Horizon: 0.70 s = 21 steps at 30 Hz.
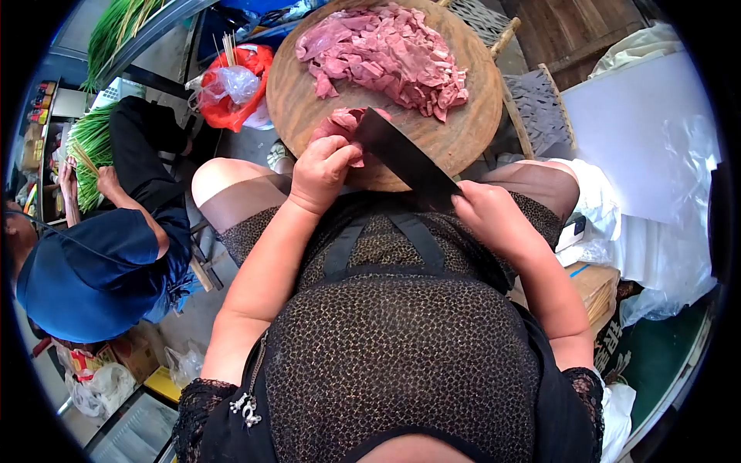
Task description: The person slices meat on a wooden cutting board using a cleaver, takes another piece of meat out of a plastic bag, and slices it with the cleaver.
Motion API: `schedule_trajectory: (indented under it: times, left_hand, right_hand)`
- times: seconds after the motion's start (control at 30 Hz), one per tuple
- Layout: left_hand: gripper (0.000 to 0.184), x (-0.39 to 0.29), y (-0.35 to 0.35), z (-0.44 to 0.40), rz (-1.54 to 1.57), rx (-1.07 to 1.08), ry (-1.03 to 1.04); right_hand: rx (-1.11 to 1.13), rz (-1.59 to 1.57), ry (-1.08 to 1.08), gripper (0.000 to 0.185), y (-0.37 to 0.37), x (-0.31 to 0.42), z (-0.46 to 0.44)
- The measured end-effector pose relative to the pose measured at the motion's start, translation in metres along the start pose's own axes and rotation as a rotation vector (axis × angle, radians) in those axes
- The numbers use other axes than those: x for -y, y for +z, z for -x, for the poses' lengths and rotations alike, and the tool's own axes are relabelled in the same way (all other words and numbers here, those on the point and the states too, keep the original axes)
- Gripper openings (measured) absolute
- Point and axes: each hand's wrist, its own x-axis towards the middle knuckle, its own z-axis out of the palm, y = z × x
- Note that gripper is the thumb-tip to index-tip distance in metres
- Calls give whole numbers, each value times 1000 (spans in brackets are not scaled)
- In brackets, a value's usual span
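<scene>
At the board (463, 137), left fingers (332, 147) pinch meat (334, 125), right fingers (466, 202) clench a cleaver (405, 160).

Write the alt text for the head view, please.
A person's right hand holds a dark cleaver by raw meat gripped in the left hand, over a round wooden board heaped with meat pieces. A co-worker sits beside green stalks.

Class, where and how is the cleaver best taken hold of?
The cleaver is probably best taken at its handle end, from the person's right: its broad blade slants away toward the left hand, and the right hand covers the opposite end.
</scene>
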Motion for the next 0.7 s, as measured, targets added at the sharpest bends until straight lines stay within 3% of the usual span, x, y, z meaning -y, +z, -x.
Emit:
schedule_trajectory:
  times: [0.3,0.4,0.53,0.6,0.63,0.7]
  left_hand:
    - [19,14,-5,3,270,11,-77]
    - [19,12,-4,5,466,-37,-143]
    - [17,14,-4,7,477,28,-100]
    - [12,11,-9,8,879,136,-417]
    - [12,11,-9,8,876,136,-415]
    - [6,9,-10,5,418,139,-1]
  right_hand:
    - [26,-131,-16,21,25,-39,-32]
    - [37,-79,-74,20,13,-53,-32]
    - [63,-54,-97,20,-2,-50,-35]
    - [81,-48,-121,20,-2,-48,-44]
    - [100,-44,-145,20,-1,-47,-49]
    - [113,-47,-163,20,2,-44,-58]
